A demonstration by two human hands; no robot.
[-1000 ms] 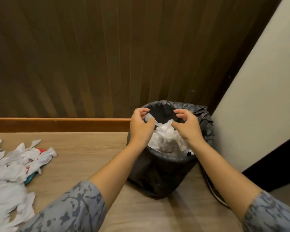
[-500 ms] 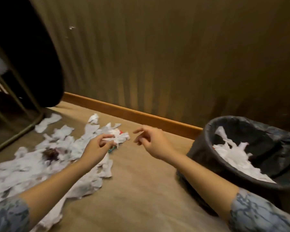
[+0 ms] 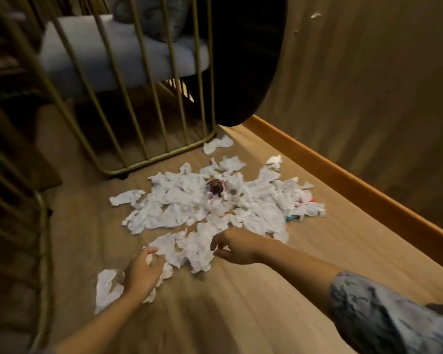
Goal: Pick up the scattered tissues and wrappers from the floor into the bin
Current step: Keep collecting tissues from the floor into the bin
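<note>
Flanking near tissues (image 3: pixel 189 249): left hand (image 3: pixel 141 274), right hand (image 3: pixel 237 247), fingers spread.

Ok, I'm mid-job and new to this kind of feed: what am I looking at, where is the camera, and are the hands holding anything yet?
There is no machine here. One wide-angle camera sits on a person's head and looks forward and down, so the two bare arms coming in from the bottom are that person's own. The left hand rests on the near edge of a pile of white tissues scattered on the wooden floor, fingers curled into the paper. The right hand reaches in beside it, fingers spread; I cannot tell whether it grips anything. A dark wrapper lies mid-pile, with coloured bits at the right edge. A gold wire chair frame stands behind. The bin is not in view.
</note>
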